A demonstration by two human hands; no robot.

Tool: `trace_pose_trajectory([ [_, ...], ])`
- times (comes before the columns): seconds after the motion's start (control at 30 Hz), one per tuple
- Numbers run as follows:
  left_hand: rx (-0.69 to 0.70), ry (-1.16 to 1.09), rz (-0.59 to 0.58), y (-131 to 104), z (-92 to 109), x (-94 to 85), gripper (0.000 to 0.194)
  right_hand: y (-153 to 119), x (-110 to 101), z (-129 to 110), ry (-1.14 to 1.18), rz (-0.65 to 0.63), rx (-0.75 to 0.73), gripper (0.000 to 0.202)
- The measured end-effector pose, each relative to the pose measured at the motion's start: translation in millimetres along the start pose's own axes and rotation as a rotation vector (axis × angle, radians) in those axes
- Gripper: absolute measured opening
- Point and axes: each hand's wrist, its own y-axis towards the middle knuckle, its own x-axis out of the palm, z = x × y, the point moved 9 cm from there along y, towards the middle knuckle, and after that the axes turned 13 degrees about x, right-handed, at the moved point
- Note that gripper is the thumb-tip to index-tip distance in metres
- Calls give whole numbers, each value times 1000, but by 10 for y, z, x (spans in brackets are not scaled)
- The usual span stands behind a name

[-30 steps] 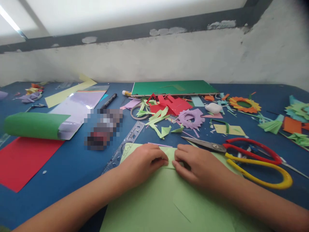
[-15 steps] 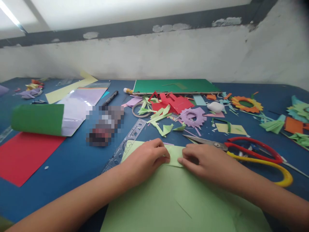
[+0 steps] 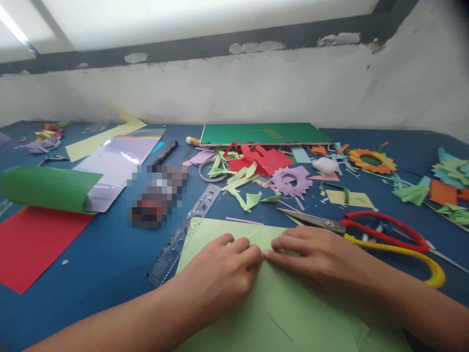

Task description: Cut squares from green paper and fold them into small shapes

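I press my left hand (image 3: pixel 216 266) and right hand (image 3: pixel 315 256) flat on the light green paper (image 3: pixel 278 313), fingers together, gripping nothing. I should rub the fold hard and straight.

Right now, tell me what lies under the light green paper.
The clear ruler runs under the light green paper's left edge; elsewhere only blue table shows around it. Anything beneath its middle is covered.

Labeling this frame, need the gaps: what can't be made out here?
Head view only:
- Object beside the ruler: pixelated, unreadable.
- Fold in the light green paper: covered by the left hand and right hand.
- Paper's near edge: cut off by the frame bottom.
- Scissors: lower blade tip hidden behind the right hand.
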Motion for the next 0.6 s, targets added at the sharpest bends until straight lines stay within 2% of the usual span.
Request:
trace_pose_trajectory([
  [0.07,-3,-19,-22,-4,-21,16,16,-24,5,-72,-86,10,-66,28],
  [0.2,31,-126,-39,-20,-107,31,20,-31,-3,-100,-133,6,-72,33],
  [0.37,29,-286,-35,-86,-253,1,24,-41,-20,10,-7,-71,-7,35],
  [0.5,-13,-350,27,-137,-355,-72,30,-62,-23,116,78,-144,66,32],
  [0.6,-32,-395,63,-143,-383,-102,27,-67,-47,127,149,-138,77,29],
])
